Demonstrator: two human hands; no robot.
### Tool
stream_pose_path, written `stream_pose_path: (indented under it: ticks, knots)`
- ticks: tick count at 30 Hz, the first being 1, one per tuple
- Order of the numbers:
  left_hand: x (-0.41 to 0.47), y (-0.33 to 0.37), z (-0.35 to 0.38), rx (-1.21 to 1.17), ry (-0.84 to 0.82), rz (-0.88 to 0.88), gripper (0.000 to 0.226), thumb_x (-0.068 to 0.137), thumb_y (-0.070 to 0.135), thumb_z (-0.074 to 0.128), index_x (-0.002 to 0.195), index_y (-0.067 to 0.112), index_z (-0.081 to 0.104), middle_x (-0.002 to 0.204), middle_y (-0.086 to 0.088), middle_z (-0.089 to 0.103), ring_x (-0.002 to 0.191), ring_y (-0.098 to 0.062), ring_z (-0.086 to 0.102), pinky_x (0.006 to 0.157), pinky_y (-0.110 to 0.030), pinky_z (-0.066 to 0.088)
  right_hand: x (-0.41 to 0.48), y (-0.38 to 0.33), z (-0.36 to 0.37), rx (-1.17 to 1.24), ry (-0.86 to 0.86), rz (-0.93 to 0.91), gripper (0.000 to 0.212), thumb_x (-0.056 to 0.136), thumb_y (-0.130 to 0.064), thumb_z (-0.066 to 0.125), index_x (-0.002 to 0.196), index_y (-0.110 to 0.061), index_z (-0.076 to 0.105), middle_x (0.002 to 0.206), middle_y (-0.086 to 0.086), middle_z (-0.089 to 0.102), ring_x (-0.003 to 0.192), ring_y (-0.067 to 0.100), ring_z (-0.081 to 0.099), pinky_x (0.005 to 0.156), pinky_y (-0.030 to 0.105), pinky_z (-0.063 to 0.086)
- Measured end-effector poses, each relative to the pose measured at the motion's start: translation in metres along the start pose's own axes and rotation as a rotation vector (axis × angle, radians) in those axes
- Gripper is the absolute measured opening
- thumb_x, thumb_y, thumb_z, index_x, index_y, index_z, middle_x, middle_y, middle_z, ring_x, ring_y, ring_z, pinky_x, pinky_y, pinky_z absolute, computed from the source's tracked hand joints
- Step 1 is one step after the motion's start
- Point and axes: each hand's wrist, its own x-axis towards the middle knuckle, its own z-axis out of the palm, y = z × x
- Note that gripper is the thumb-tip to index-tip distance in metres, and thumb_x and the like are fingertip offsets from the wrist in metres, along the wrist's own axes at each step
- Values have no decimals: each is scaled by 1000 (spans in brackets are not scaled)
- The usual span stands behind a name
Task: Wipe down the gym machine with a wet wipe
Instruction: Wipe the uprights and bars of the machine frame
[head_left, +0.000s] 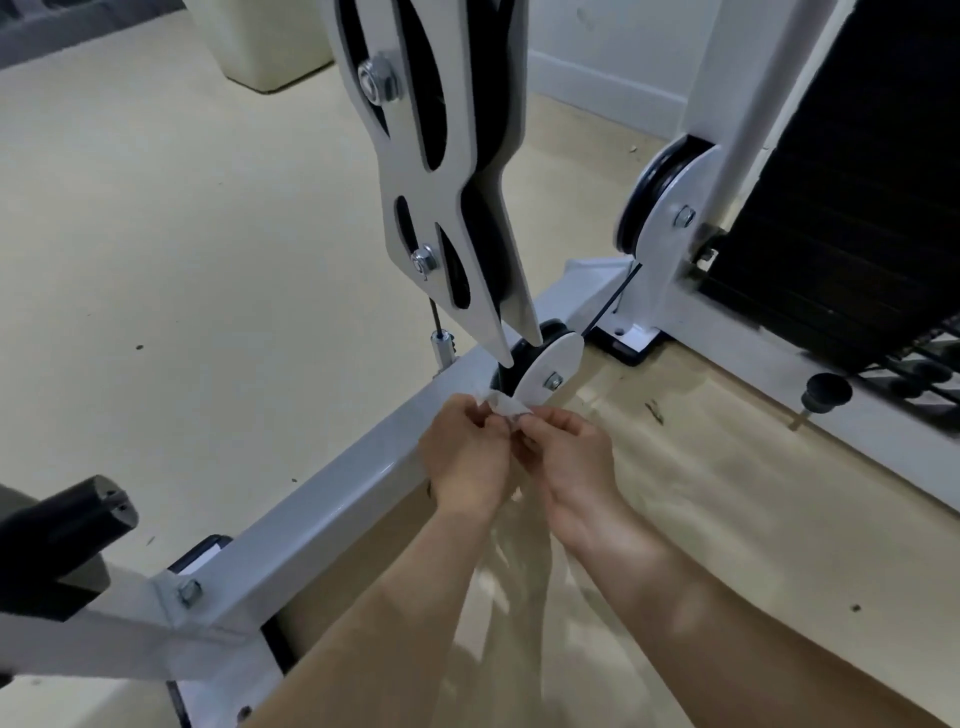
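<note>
A small white wet wipe (505, 406) is pinched between both my hands, just above the white base beam (322, 493) of the gym machine. My left hand (465, 454) grips its left side and my right hand (563, 449) its right side, fingers curled. The wipe sits close to the low pulley (545, 371) with its white round cover plate. A white pulley bracket (441, 171) with black slots and bolts hangs down over that pulley.
A second pulley (670, 202) sits on the right upright beside the black weight stack (841, 197). A black knob pin (826, 392) stands on the right rail. A black roller pad (67, 530) juts in at the left. A beige bin (260, 41) stands on the floor behind.
</note>
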Motion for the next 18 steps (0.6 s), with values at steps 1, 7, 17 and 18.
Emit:
stream_pose_path:
  ticks: [1, 7, 17, 18]
  knots:
    - [-3, -2, 4, -114, -34, -81, 8, 86, 11, 59, 78, 14, 63, 73, 4, 66, 73, -17, 60, 69, -28, 44, -1, 1, 0, 15, 20, 12, 13, 84, 8, 65, 80, -4, 65, 84, 22, 67, 78, 28, 65, 85, 38, 55]
    - [-10, 4, 3, -101, 0, 1, 3, 85, 16, 63, 83, 15, 64, 77, 3, 69, 74, -12, 65, 68, -25, 51, -1, -8, 0, 71, 51, -59, 14, 87, 4, 64, 79, -7, 64, 70, 10, 63, 61, 17, 59, 67, 29, 54]
    - [-31, 11, -14, -48, -34, 243, 28, 91, 9, 56, 87, 35, 63, 97, 14, 65, 86, 15, 57, 72, 1, 39, -10, 22, 0, -460, 25, -717, 16, 93, -21, 55, 92, -16, 71, 98, -8, 65, 92, 11, 63, 83, 34, 52]
    - [-33, 11, -17, -58, -52, 241, 34, 90, 5, 54, 88, 38, 61, 99, 14, 64, 86, 17, 55, 72, 2, 38, -9, 27, 2, -501, 23, -745, 24, 95, -26, 51, 98, -13, 71, 111, -4, 63, 101, 14, 62, 88, 38, 52]
